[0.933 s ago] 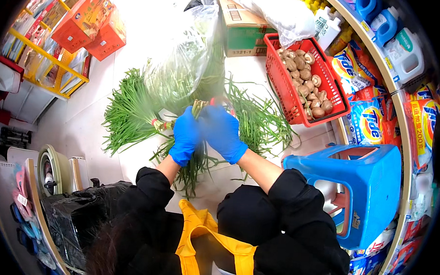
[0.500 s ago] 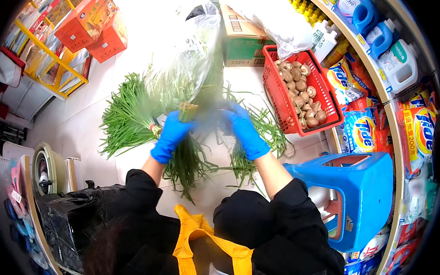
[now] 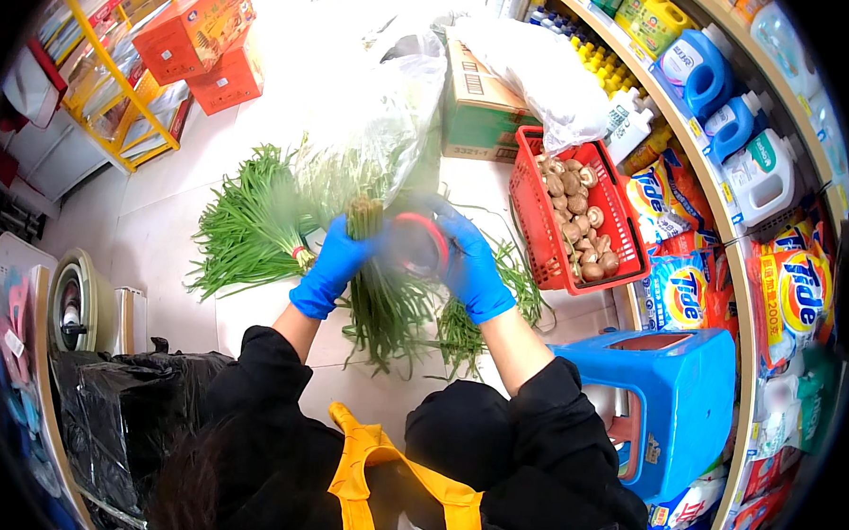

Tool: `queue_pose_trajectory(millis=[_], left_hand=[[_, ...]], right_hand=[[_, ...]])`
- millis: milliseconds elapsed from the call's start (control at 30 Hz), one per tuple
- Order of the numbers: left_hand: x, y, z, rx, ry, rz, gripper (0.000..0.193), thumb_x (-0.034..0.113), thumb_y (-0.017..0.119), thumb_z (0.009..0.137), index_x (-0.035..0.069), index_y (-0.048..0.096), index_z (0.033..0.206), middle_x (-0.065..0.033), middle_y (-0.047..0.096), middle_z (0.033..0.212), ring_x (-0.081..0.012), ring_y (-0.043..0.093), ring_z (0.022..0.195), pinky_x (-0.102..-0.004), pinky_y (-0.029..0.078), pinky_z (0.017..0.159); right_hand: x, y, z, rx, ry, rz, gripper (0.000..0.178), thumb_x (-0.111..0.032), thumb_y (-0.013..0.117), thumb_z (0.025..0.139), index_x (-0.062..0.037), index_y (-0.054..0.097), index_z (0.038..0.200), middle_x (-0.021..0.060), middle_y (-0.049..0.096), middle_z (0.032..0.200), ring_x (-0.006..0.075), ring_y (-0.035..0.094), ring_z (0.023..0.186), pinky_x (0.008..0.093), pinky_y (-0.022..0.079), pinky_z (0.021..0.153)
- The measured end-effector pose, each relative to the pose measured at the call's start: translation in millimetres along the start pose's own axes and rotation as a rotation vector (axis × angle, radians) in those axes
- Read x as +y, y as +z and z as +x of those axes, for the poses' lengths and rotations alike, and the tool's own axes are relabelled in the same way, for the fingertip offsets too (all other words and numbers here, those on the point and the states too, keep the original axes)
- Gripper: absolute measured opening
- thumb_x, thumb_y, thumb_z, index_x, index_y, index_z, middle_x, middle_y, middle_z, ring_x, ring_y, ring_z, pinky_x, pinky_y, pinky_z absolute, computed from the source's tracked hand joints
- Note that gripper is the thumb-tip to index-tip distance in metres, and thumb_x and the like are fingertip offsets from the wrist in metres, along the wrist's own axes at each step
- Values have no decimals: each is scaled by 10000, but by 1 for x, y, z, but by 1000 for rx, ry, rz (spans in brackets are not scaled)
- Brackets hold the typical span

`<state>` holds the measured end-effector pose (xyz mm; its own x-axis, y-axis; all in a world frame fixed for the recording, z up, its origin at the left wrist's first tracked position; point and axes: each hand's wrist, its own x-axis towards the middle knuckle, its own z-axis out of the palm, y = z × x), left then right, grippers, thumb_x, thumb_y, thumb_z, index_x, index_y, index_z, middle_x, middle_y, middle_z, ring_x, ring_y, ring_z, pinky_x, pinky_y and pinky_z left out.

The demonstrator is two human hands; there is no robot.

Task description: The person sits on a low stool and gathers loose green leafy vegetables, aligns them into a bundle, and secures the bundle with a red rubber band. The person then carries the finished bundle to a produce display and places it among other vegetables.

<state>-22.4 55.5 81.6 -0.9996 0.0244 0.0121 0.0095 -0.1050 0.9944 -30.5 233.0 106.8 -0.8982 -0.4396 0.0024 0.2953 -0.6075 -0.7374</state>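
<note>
My left hand (image 3: 334, 266), in a blue glove, is wrapped round a bunch of long green chives (image 3: 389, 320). Their pale cut ends point away from me and the leaves hang toward me. In my right hand (image 3: 479, 272), also gloved in blue, is a roll of tape (image 3: 441, 245) with a red inner ring, held close against the bunch; blur smears its edges. Left of my hands lies another chive bunch (image 3: 246, 224), tied with a red band. Loose chives (image 3: 461, 338) lie on the floor under my right hand. Beyond, a clear plastic bag (image 3: 394, 98) holds more greens.
A red basket of mushrooms (image 3: 525, 189) stands at right, before a green-and-brown carton (image 3: 487, 126). Nearer is a blue plastic stool (image 3: 690, 371), beside shelves of detergent. Red boxes (image 3: 193, 32) and a yellow rack (image 3: 120, 81) are far left; a black bag (image 3: 124, 422) sits near left.
The chive bunch has shifted slightly right and its leaves hang fuller. The tape roll, hardly visible before, now shows its red ring beside the bunch. The whole view has shifted slightly.
</note>
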Motion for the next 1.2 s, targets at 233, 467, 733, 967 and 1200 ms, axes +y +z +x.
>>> queue_pose_trajectory(millis=[233,467,733,967,1200], left_hand=[[4,-27,10,50,-135,-277,163,92,627,716,-7,566,830,-55,593,758,-116,556,671,-241,449,601],[18,-31,4,-39,86,-111,248,46,603,720,-8,555,957,-60,578,958,-102,522,726,-243,446,682],[30,-29,2,-159,176,-111,383,41,641,701,5,535,1067,-94,516,1166,-109,519,888,-273,419,811],[28,-27,-4,-240,93,-45,356,106,680,697,11,557,1017,-96,565,1086,-138,541,920,-295,418,843],[30,-21,-8,-251,82,30,256,76,689,683,18,591,913,-45,608,874,-114,560,793,-268,457,740]], right_hand=[[18,-26,5,-21,18,-672,386,-143,499,837,41,440,1172,84,571,1005,136,528,928,260,410,820],[9,-10,15,101,161,288,329,-153,461,877,5,435,1164,110,545,1037,186,552,933,334,456,834],[34,-18,19,161,475,580,264,-129,444,881,4,438,1109,58,523,801,112,530,633,202,469,586],[49,-27,15,-44,590,476,235,-118,386,878,-14,499,1056,4,450,649,67,415,500,166,356,470],[39,-35,13,106,135,-592,258,-204,463,848,-25,584,989,35,551,763,94,501,615,212,400,549]])
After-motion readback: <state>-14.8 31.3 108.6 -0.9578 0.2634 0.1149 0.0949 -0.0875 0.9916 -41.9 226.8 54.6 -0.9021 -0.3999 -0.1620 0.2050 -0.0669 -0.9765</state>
